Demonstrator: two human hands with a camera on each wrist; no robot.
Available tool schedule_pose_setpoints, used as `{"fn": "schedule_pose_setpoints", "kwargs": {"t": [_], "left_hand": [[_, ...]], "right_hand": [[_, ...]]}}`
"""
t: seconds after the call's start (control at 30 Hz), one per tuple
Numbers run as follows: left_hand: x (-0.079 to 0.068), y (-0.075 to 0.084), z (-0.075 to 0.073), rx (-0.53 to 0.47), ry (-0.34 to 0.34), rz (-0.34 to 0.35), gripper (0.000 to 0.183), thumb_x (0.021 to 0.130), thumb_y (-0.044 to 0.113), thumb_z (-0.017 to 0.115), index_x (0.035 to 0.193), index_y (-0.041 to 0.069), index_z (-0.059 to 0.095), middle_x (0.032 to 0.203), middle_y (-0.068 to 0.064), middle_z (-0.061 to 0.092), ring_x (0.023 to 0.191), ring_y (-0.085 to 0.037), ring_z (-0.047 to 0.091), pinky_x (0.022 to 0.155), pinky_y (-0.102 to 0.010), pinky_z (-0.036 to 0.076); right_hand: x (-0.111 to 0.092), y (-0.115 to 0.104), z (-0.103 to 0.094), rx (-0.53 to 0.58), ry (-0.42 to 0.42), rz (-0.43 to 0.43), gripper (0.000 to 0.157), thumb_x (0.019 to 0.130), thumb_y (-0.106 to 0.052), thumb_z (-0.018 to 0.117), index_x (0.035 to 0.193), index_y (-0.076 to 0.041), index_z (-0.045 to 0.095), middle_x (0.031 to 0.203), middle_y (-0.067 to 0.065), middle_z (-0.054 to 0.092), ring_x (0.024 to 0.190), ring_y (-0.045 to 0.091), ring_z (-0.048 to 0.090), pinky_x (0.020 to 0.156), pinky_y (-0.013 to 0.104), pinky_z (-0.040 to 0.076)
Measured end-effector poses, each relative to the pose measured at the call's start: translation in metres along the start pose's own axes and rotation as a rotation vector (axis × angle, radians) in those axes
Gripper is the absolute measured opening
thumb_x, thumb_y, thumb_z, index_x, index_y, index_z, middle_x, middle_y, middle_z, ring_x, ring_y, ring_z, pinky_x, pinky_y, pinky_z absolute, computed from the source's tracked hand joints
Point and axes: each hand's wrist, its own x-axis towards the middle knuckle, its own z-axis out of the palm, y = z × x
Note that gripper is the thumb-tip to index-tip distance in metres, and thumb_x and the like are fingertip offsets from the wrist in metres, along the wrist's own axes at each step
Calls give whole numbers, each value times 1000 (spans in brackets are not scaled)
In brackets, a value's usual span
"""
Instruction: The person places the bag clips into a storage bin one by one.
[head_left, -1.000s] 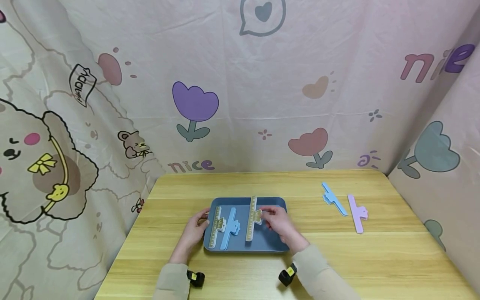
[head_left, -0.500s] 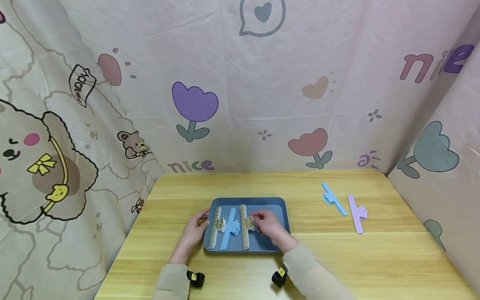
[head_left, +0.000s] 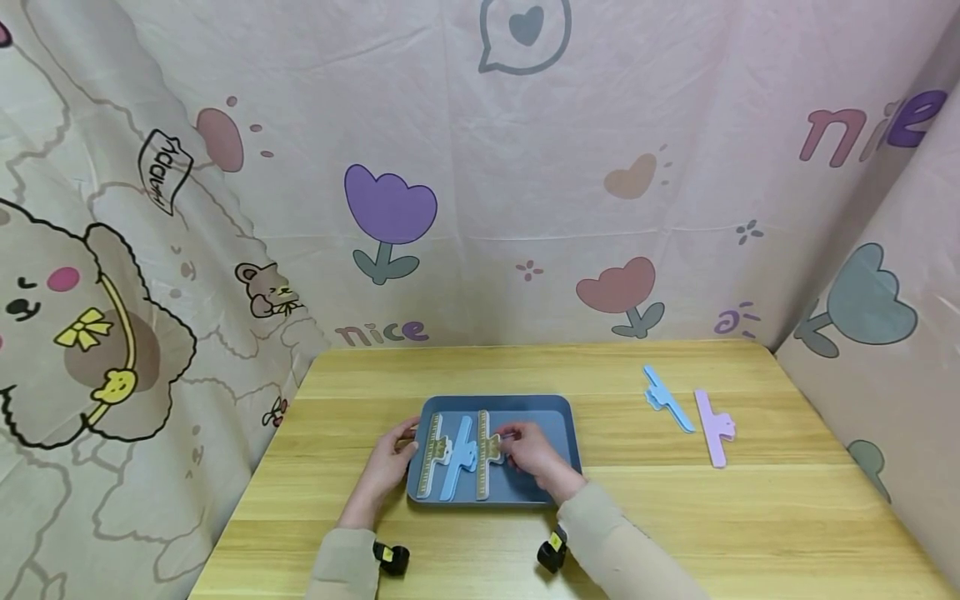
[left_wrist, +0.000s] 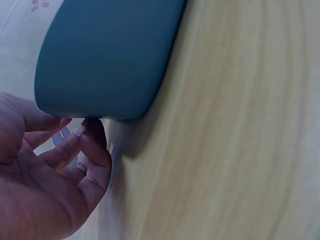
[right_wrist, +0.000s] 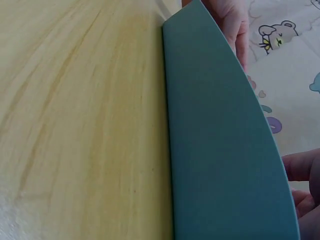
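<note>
The grey-blue rectangular tray (head_left: 551, 421) lies on the table. My left hand (head_left: 388, 460) holds its left rim; the left wrist view shows bent fingers against the outer wall (left_wrist: 110, 75) and the thumb up at the edge. Inside the tray, a long gold-patterned clip (head_left: 430, 467) with ruler-like marks lies leftmost, beside a light blue long clip (head_left: 456, 467). To the right of these is a second gold-patterned long clip (head_left: 482, 475), its handle pinched by my right hand (head_left: 534, 454). In the right wrist view the tray's near wall (right_wrist: 220, 140) hides most of that hand.
On the wooden table (head_left: 645, 517), right of the tray, lie another light blue long clip (head_left: 670, 400) and a lilac long clip (head_left: 711, 429). A patterned cloth (head_left: 495, 167) hangs behind and at both sides.
My right hand has lowered the gold-patterned clip into the tray and moved it left, close to the blue clip. The left hand has stayed on the rim.
</note>
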Motion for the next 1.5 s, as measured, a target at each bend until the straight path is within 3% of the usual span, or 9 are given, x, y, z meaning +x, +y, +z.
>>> {"fn": "schedule_pose_setpoints", "kwargs": {"t": [0.43, 1.03, 1.27, 1.5], "left_hand": [[0, 0, 0, 16, 7, 10, 44, 97, -7, 50, 141, -3, 49, 124, -25, 55, 110, -33, 53, 87, -40, 45], [-2, 2, 0, 25, 11, -7, 44, 97, -5, 50, 141, -2, 49, 126, -25, 55, 110, -34, 53, 89, -43, 45], [-1, 2, 0, 28, 10, -5, 44, 98, -5, 50, 141, -2, 49, 125, -24, 55, 109, -33, 53, 86, -40, 45], [0, 1, 0, 18, 5, 5, 44, 97, -6, 50, 141, -3, 48, 125, -25, 55, 110, -34, 53, 88, -42, 45]], "right_hand": [[3, -1, 2, -28, -6, 34, 33, 96, -1, 54, 128, 5, 59, 90, 11, 60, 62, 16, 51, 52, 26, 40], [-4, -2, 0, -25, -52, 46, 26, 95, -4, 56, 119, 5, 63, 90, 11, 63, 59, 16, 51, 49, 26, 40], [-7, -5, -11, -21, -85, 39, 35, 96, -7, 56, 129, 5, 57, 92, 15, 64, 59, 16, 52, 49, 27, 41], [-13, -12, -32, 40, -166, -29, 44, 97, -12, 58, 137, 6, 50, 111, 22, 62, 67, 19, 58, 54, 30, 49]]}}
